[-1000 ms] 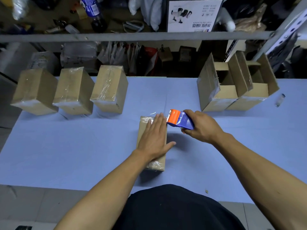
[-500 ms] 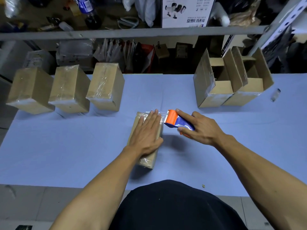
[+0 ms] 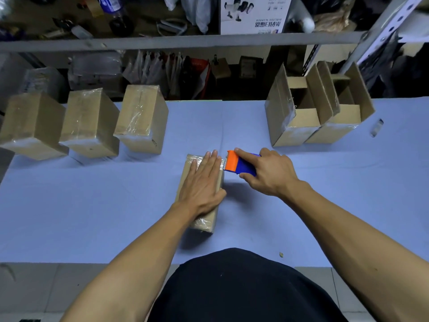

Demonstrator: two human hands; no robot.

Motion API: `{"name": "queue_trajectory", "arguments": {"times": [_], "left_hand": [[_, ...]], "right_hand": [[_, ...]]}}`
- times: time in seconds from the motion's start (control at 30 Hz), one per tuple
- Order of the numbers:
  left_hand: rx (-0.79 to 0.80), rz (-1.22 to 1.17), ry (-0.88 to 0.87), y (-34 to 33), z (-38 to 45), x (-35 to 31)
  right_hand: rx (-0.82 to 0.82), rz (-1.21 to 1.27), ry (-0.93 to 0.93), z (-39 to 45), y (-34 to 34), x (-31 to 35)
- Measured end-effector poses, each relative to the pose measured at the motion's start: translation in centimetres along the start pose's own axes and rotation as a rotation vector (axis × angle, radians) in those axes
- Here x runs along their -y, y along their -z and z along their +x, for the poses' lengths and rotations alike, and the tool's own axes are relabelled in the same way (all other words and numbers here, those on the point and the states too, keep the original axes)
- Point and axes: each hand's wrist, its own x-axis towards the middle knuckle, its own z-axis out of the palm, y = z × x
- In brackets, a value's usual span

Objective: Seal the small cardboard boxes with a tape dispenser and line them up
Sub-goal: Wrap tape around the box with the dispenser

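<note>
centrally, a small box [image 3: 205,196] lies flat on the blue table [image 3: 92,205], long axis running near to far, clear tape shining on its top and near end. left hand [image 3: 201,182] lies flat on top of the box, fingers straight and together, pointing far, thumb out along the right edge; it presses, grips nothing. right hand [image 3: 269,174] grips the tape dispenser [image 3: 239,165] just right of the box's far right corner, index finger stretched along its top, other fingers curled around the blue body. dispenser's orange head points left and sits at the box's far right edge, with a short strip of clear tape bridging from the head onto the box top by the left fingertips.

far left: three sealed boxes in a row, left box [image 3: 32,126], middle box [image 3: 89,123], right box [image 3: 142,119], all taped, standing side by side, close but whether touching is hard to tell. far right: two open boxes, one [image 3: 292,112] and another [image 3: 341,105], flaps up, touching each other, tape on their lower sides.

small clear scrap [image 3: 376,127] lies on the table at far right, well apart from the hands. tiny crumb [image 3: 281,254] near the near edge. cluttered shelf [image 3: 185,41] beyond the table holds bags, a bottle, a white printed carton [image 3: 254,15]. person's dark shirt [image 3: 243,289] at the near edge.
</note>
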Motion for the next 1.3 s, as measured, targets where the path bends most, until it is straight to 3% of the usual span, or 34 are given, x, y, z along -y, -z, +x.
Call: {"name": "queue_trajectory", "arguments": {"times": [0.1, 0.8, 1.0, 1.3], "left_hand": [[-0.008, -0.015, 0.025, -0.2, 0.1, -0.3], [-0.013, -0.003, -0.079, 0.1, -0.3, 0.5], [0.005, 0.006, -0.074, 0.2, -0.4, 0.0], [-0.010, 0.012, -0.025, -0.2, -0.1, -0.7]], "right_hand": [[-0.004, -0.038, -0.032, 0.2, 0.3, 0.7], [0.110, 0.383, -0.027, -3.5, -1.4, -4.6], [0.123, 0.199, -0.015, -2.6, -0.7, -3.9], [0.027, -0.139, -0.129, 1.0, -0.8, 3.5]]}}
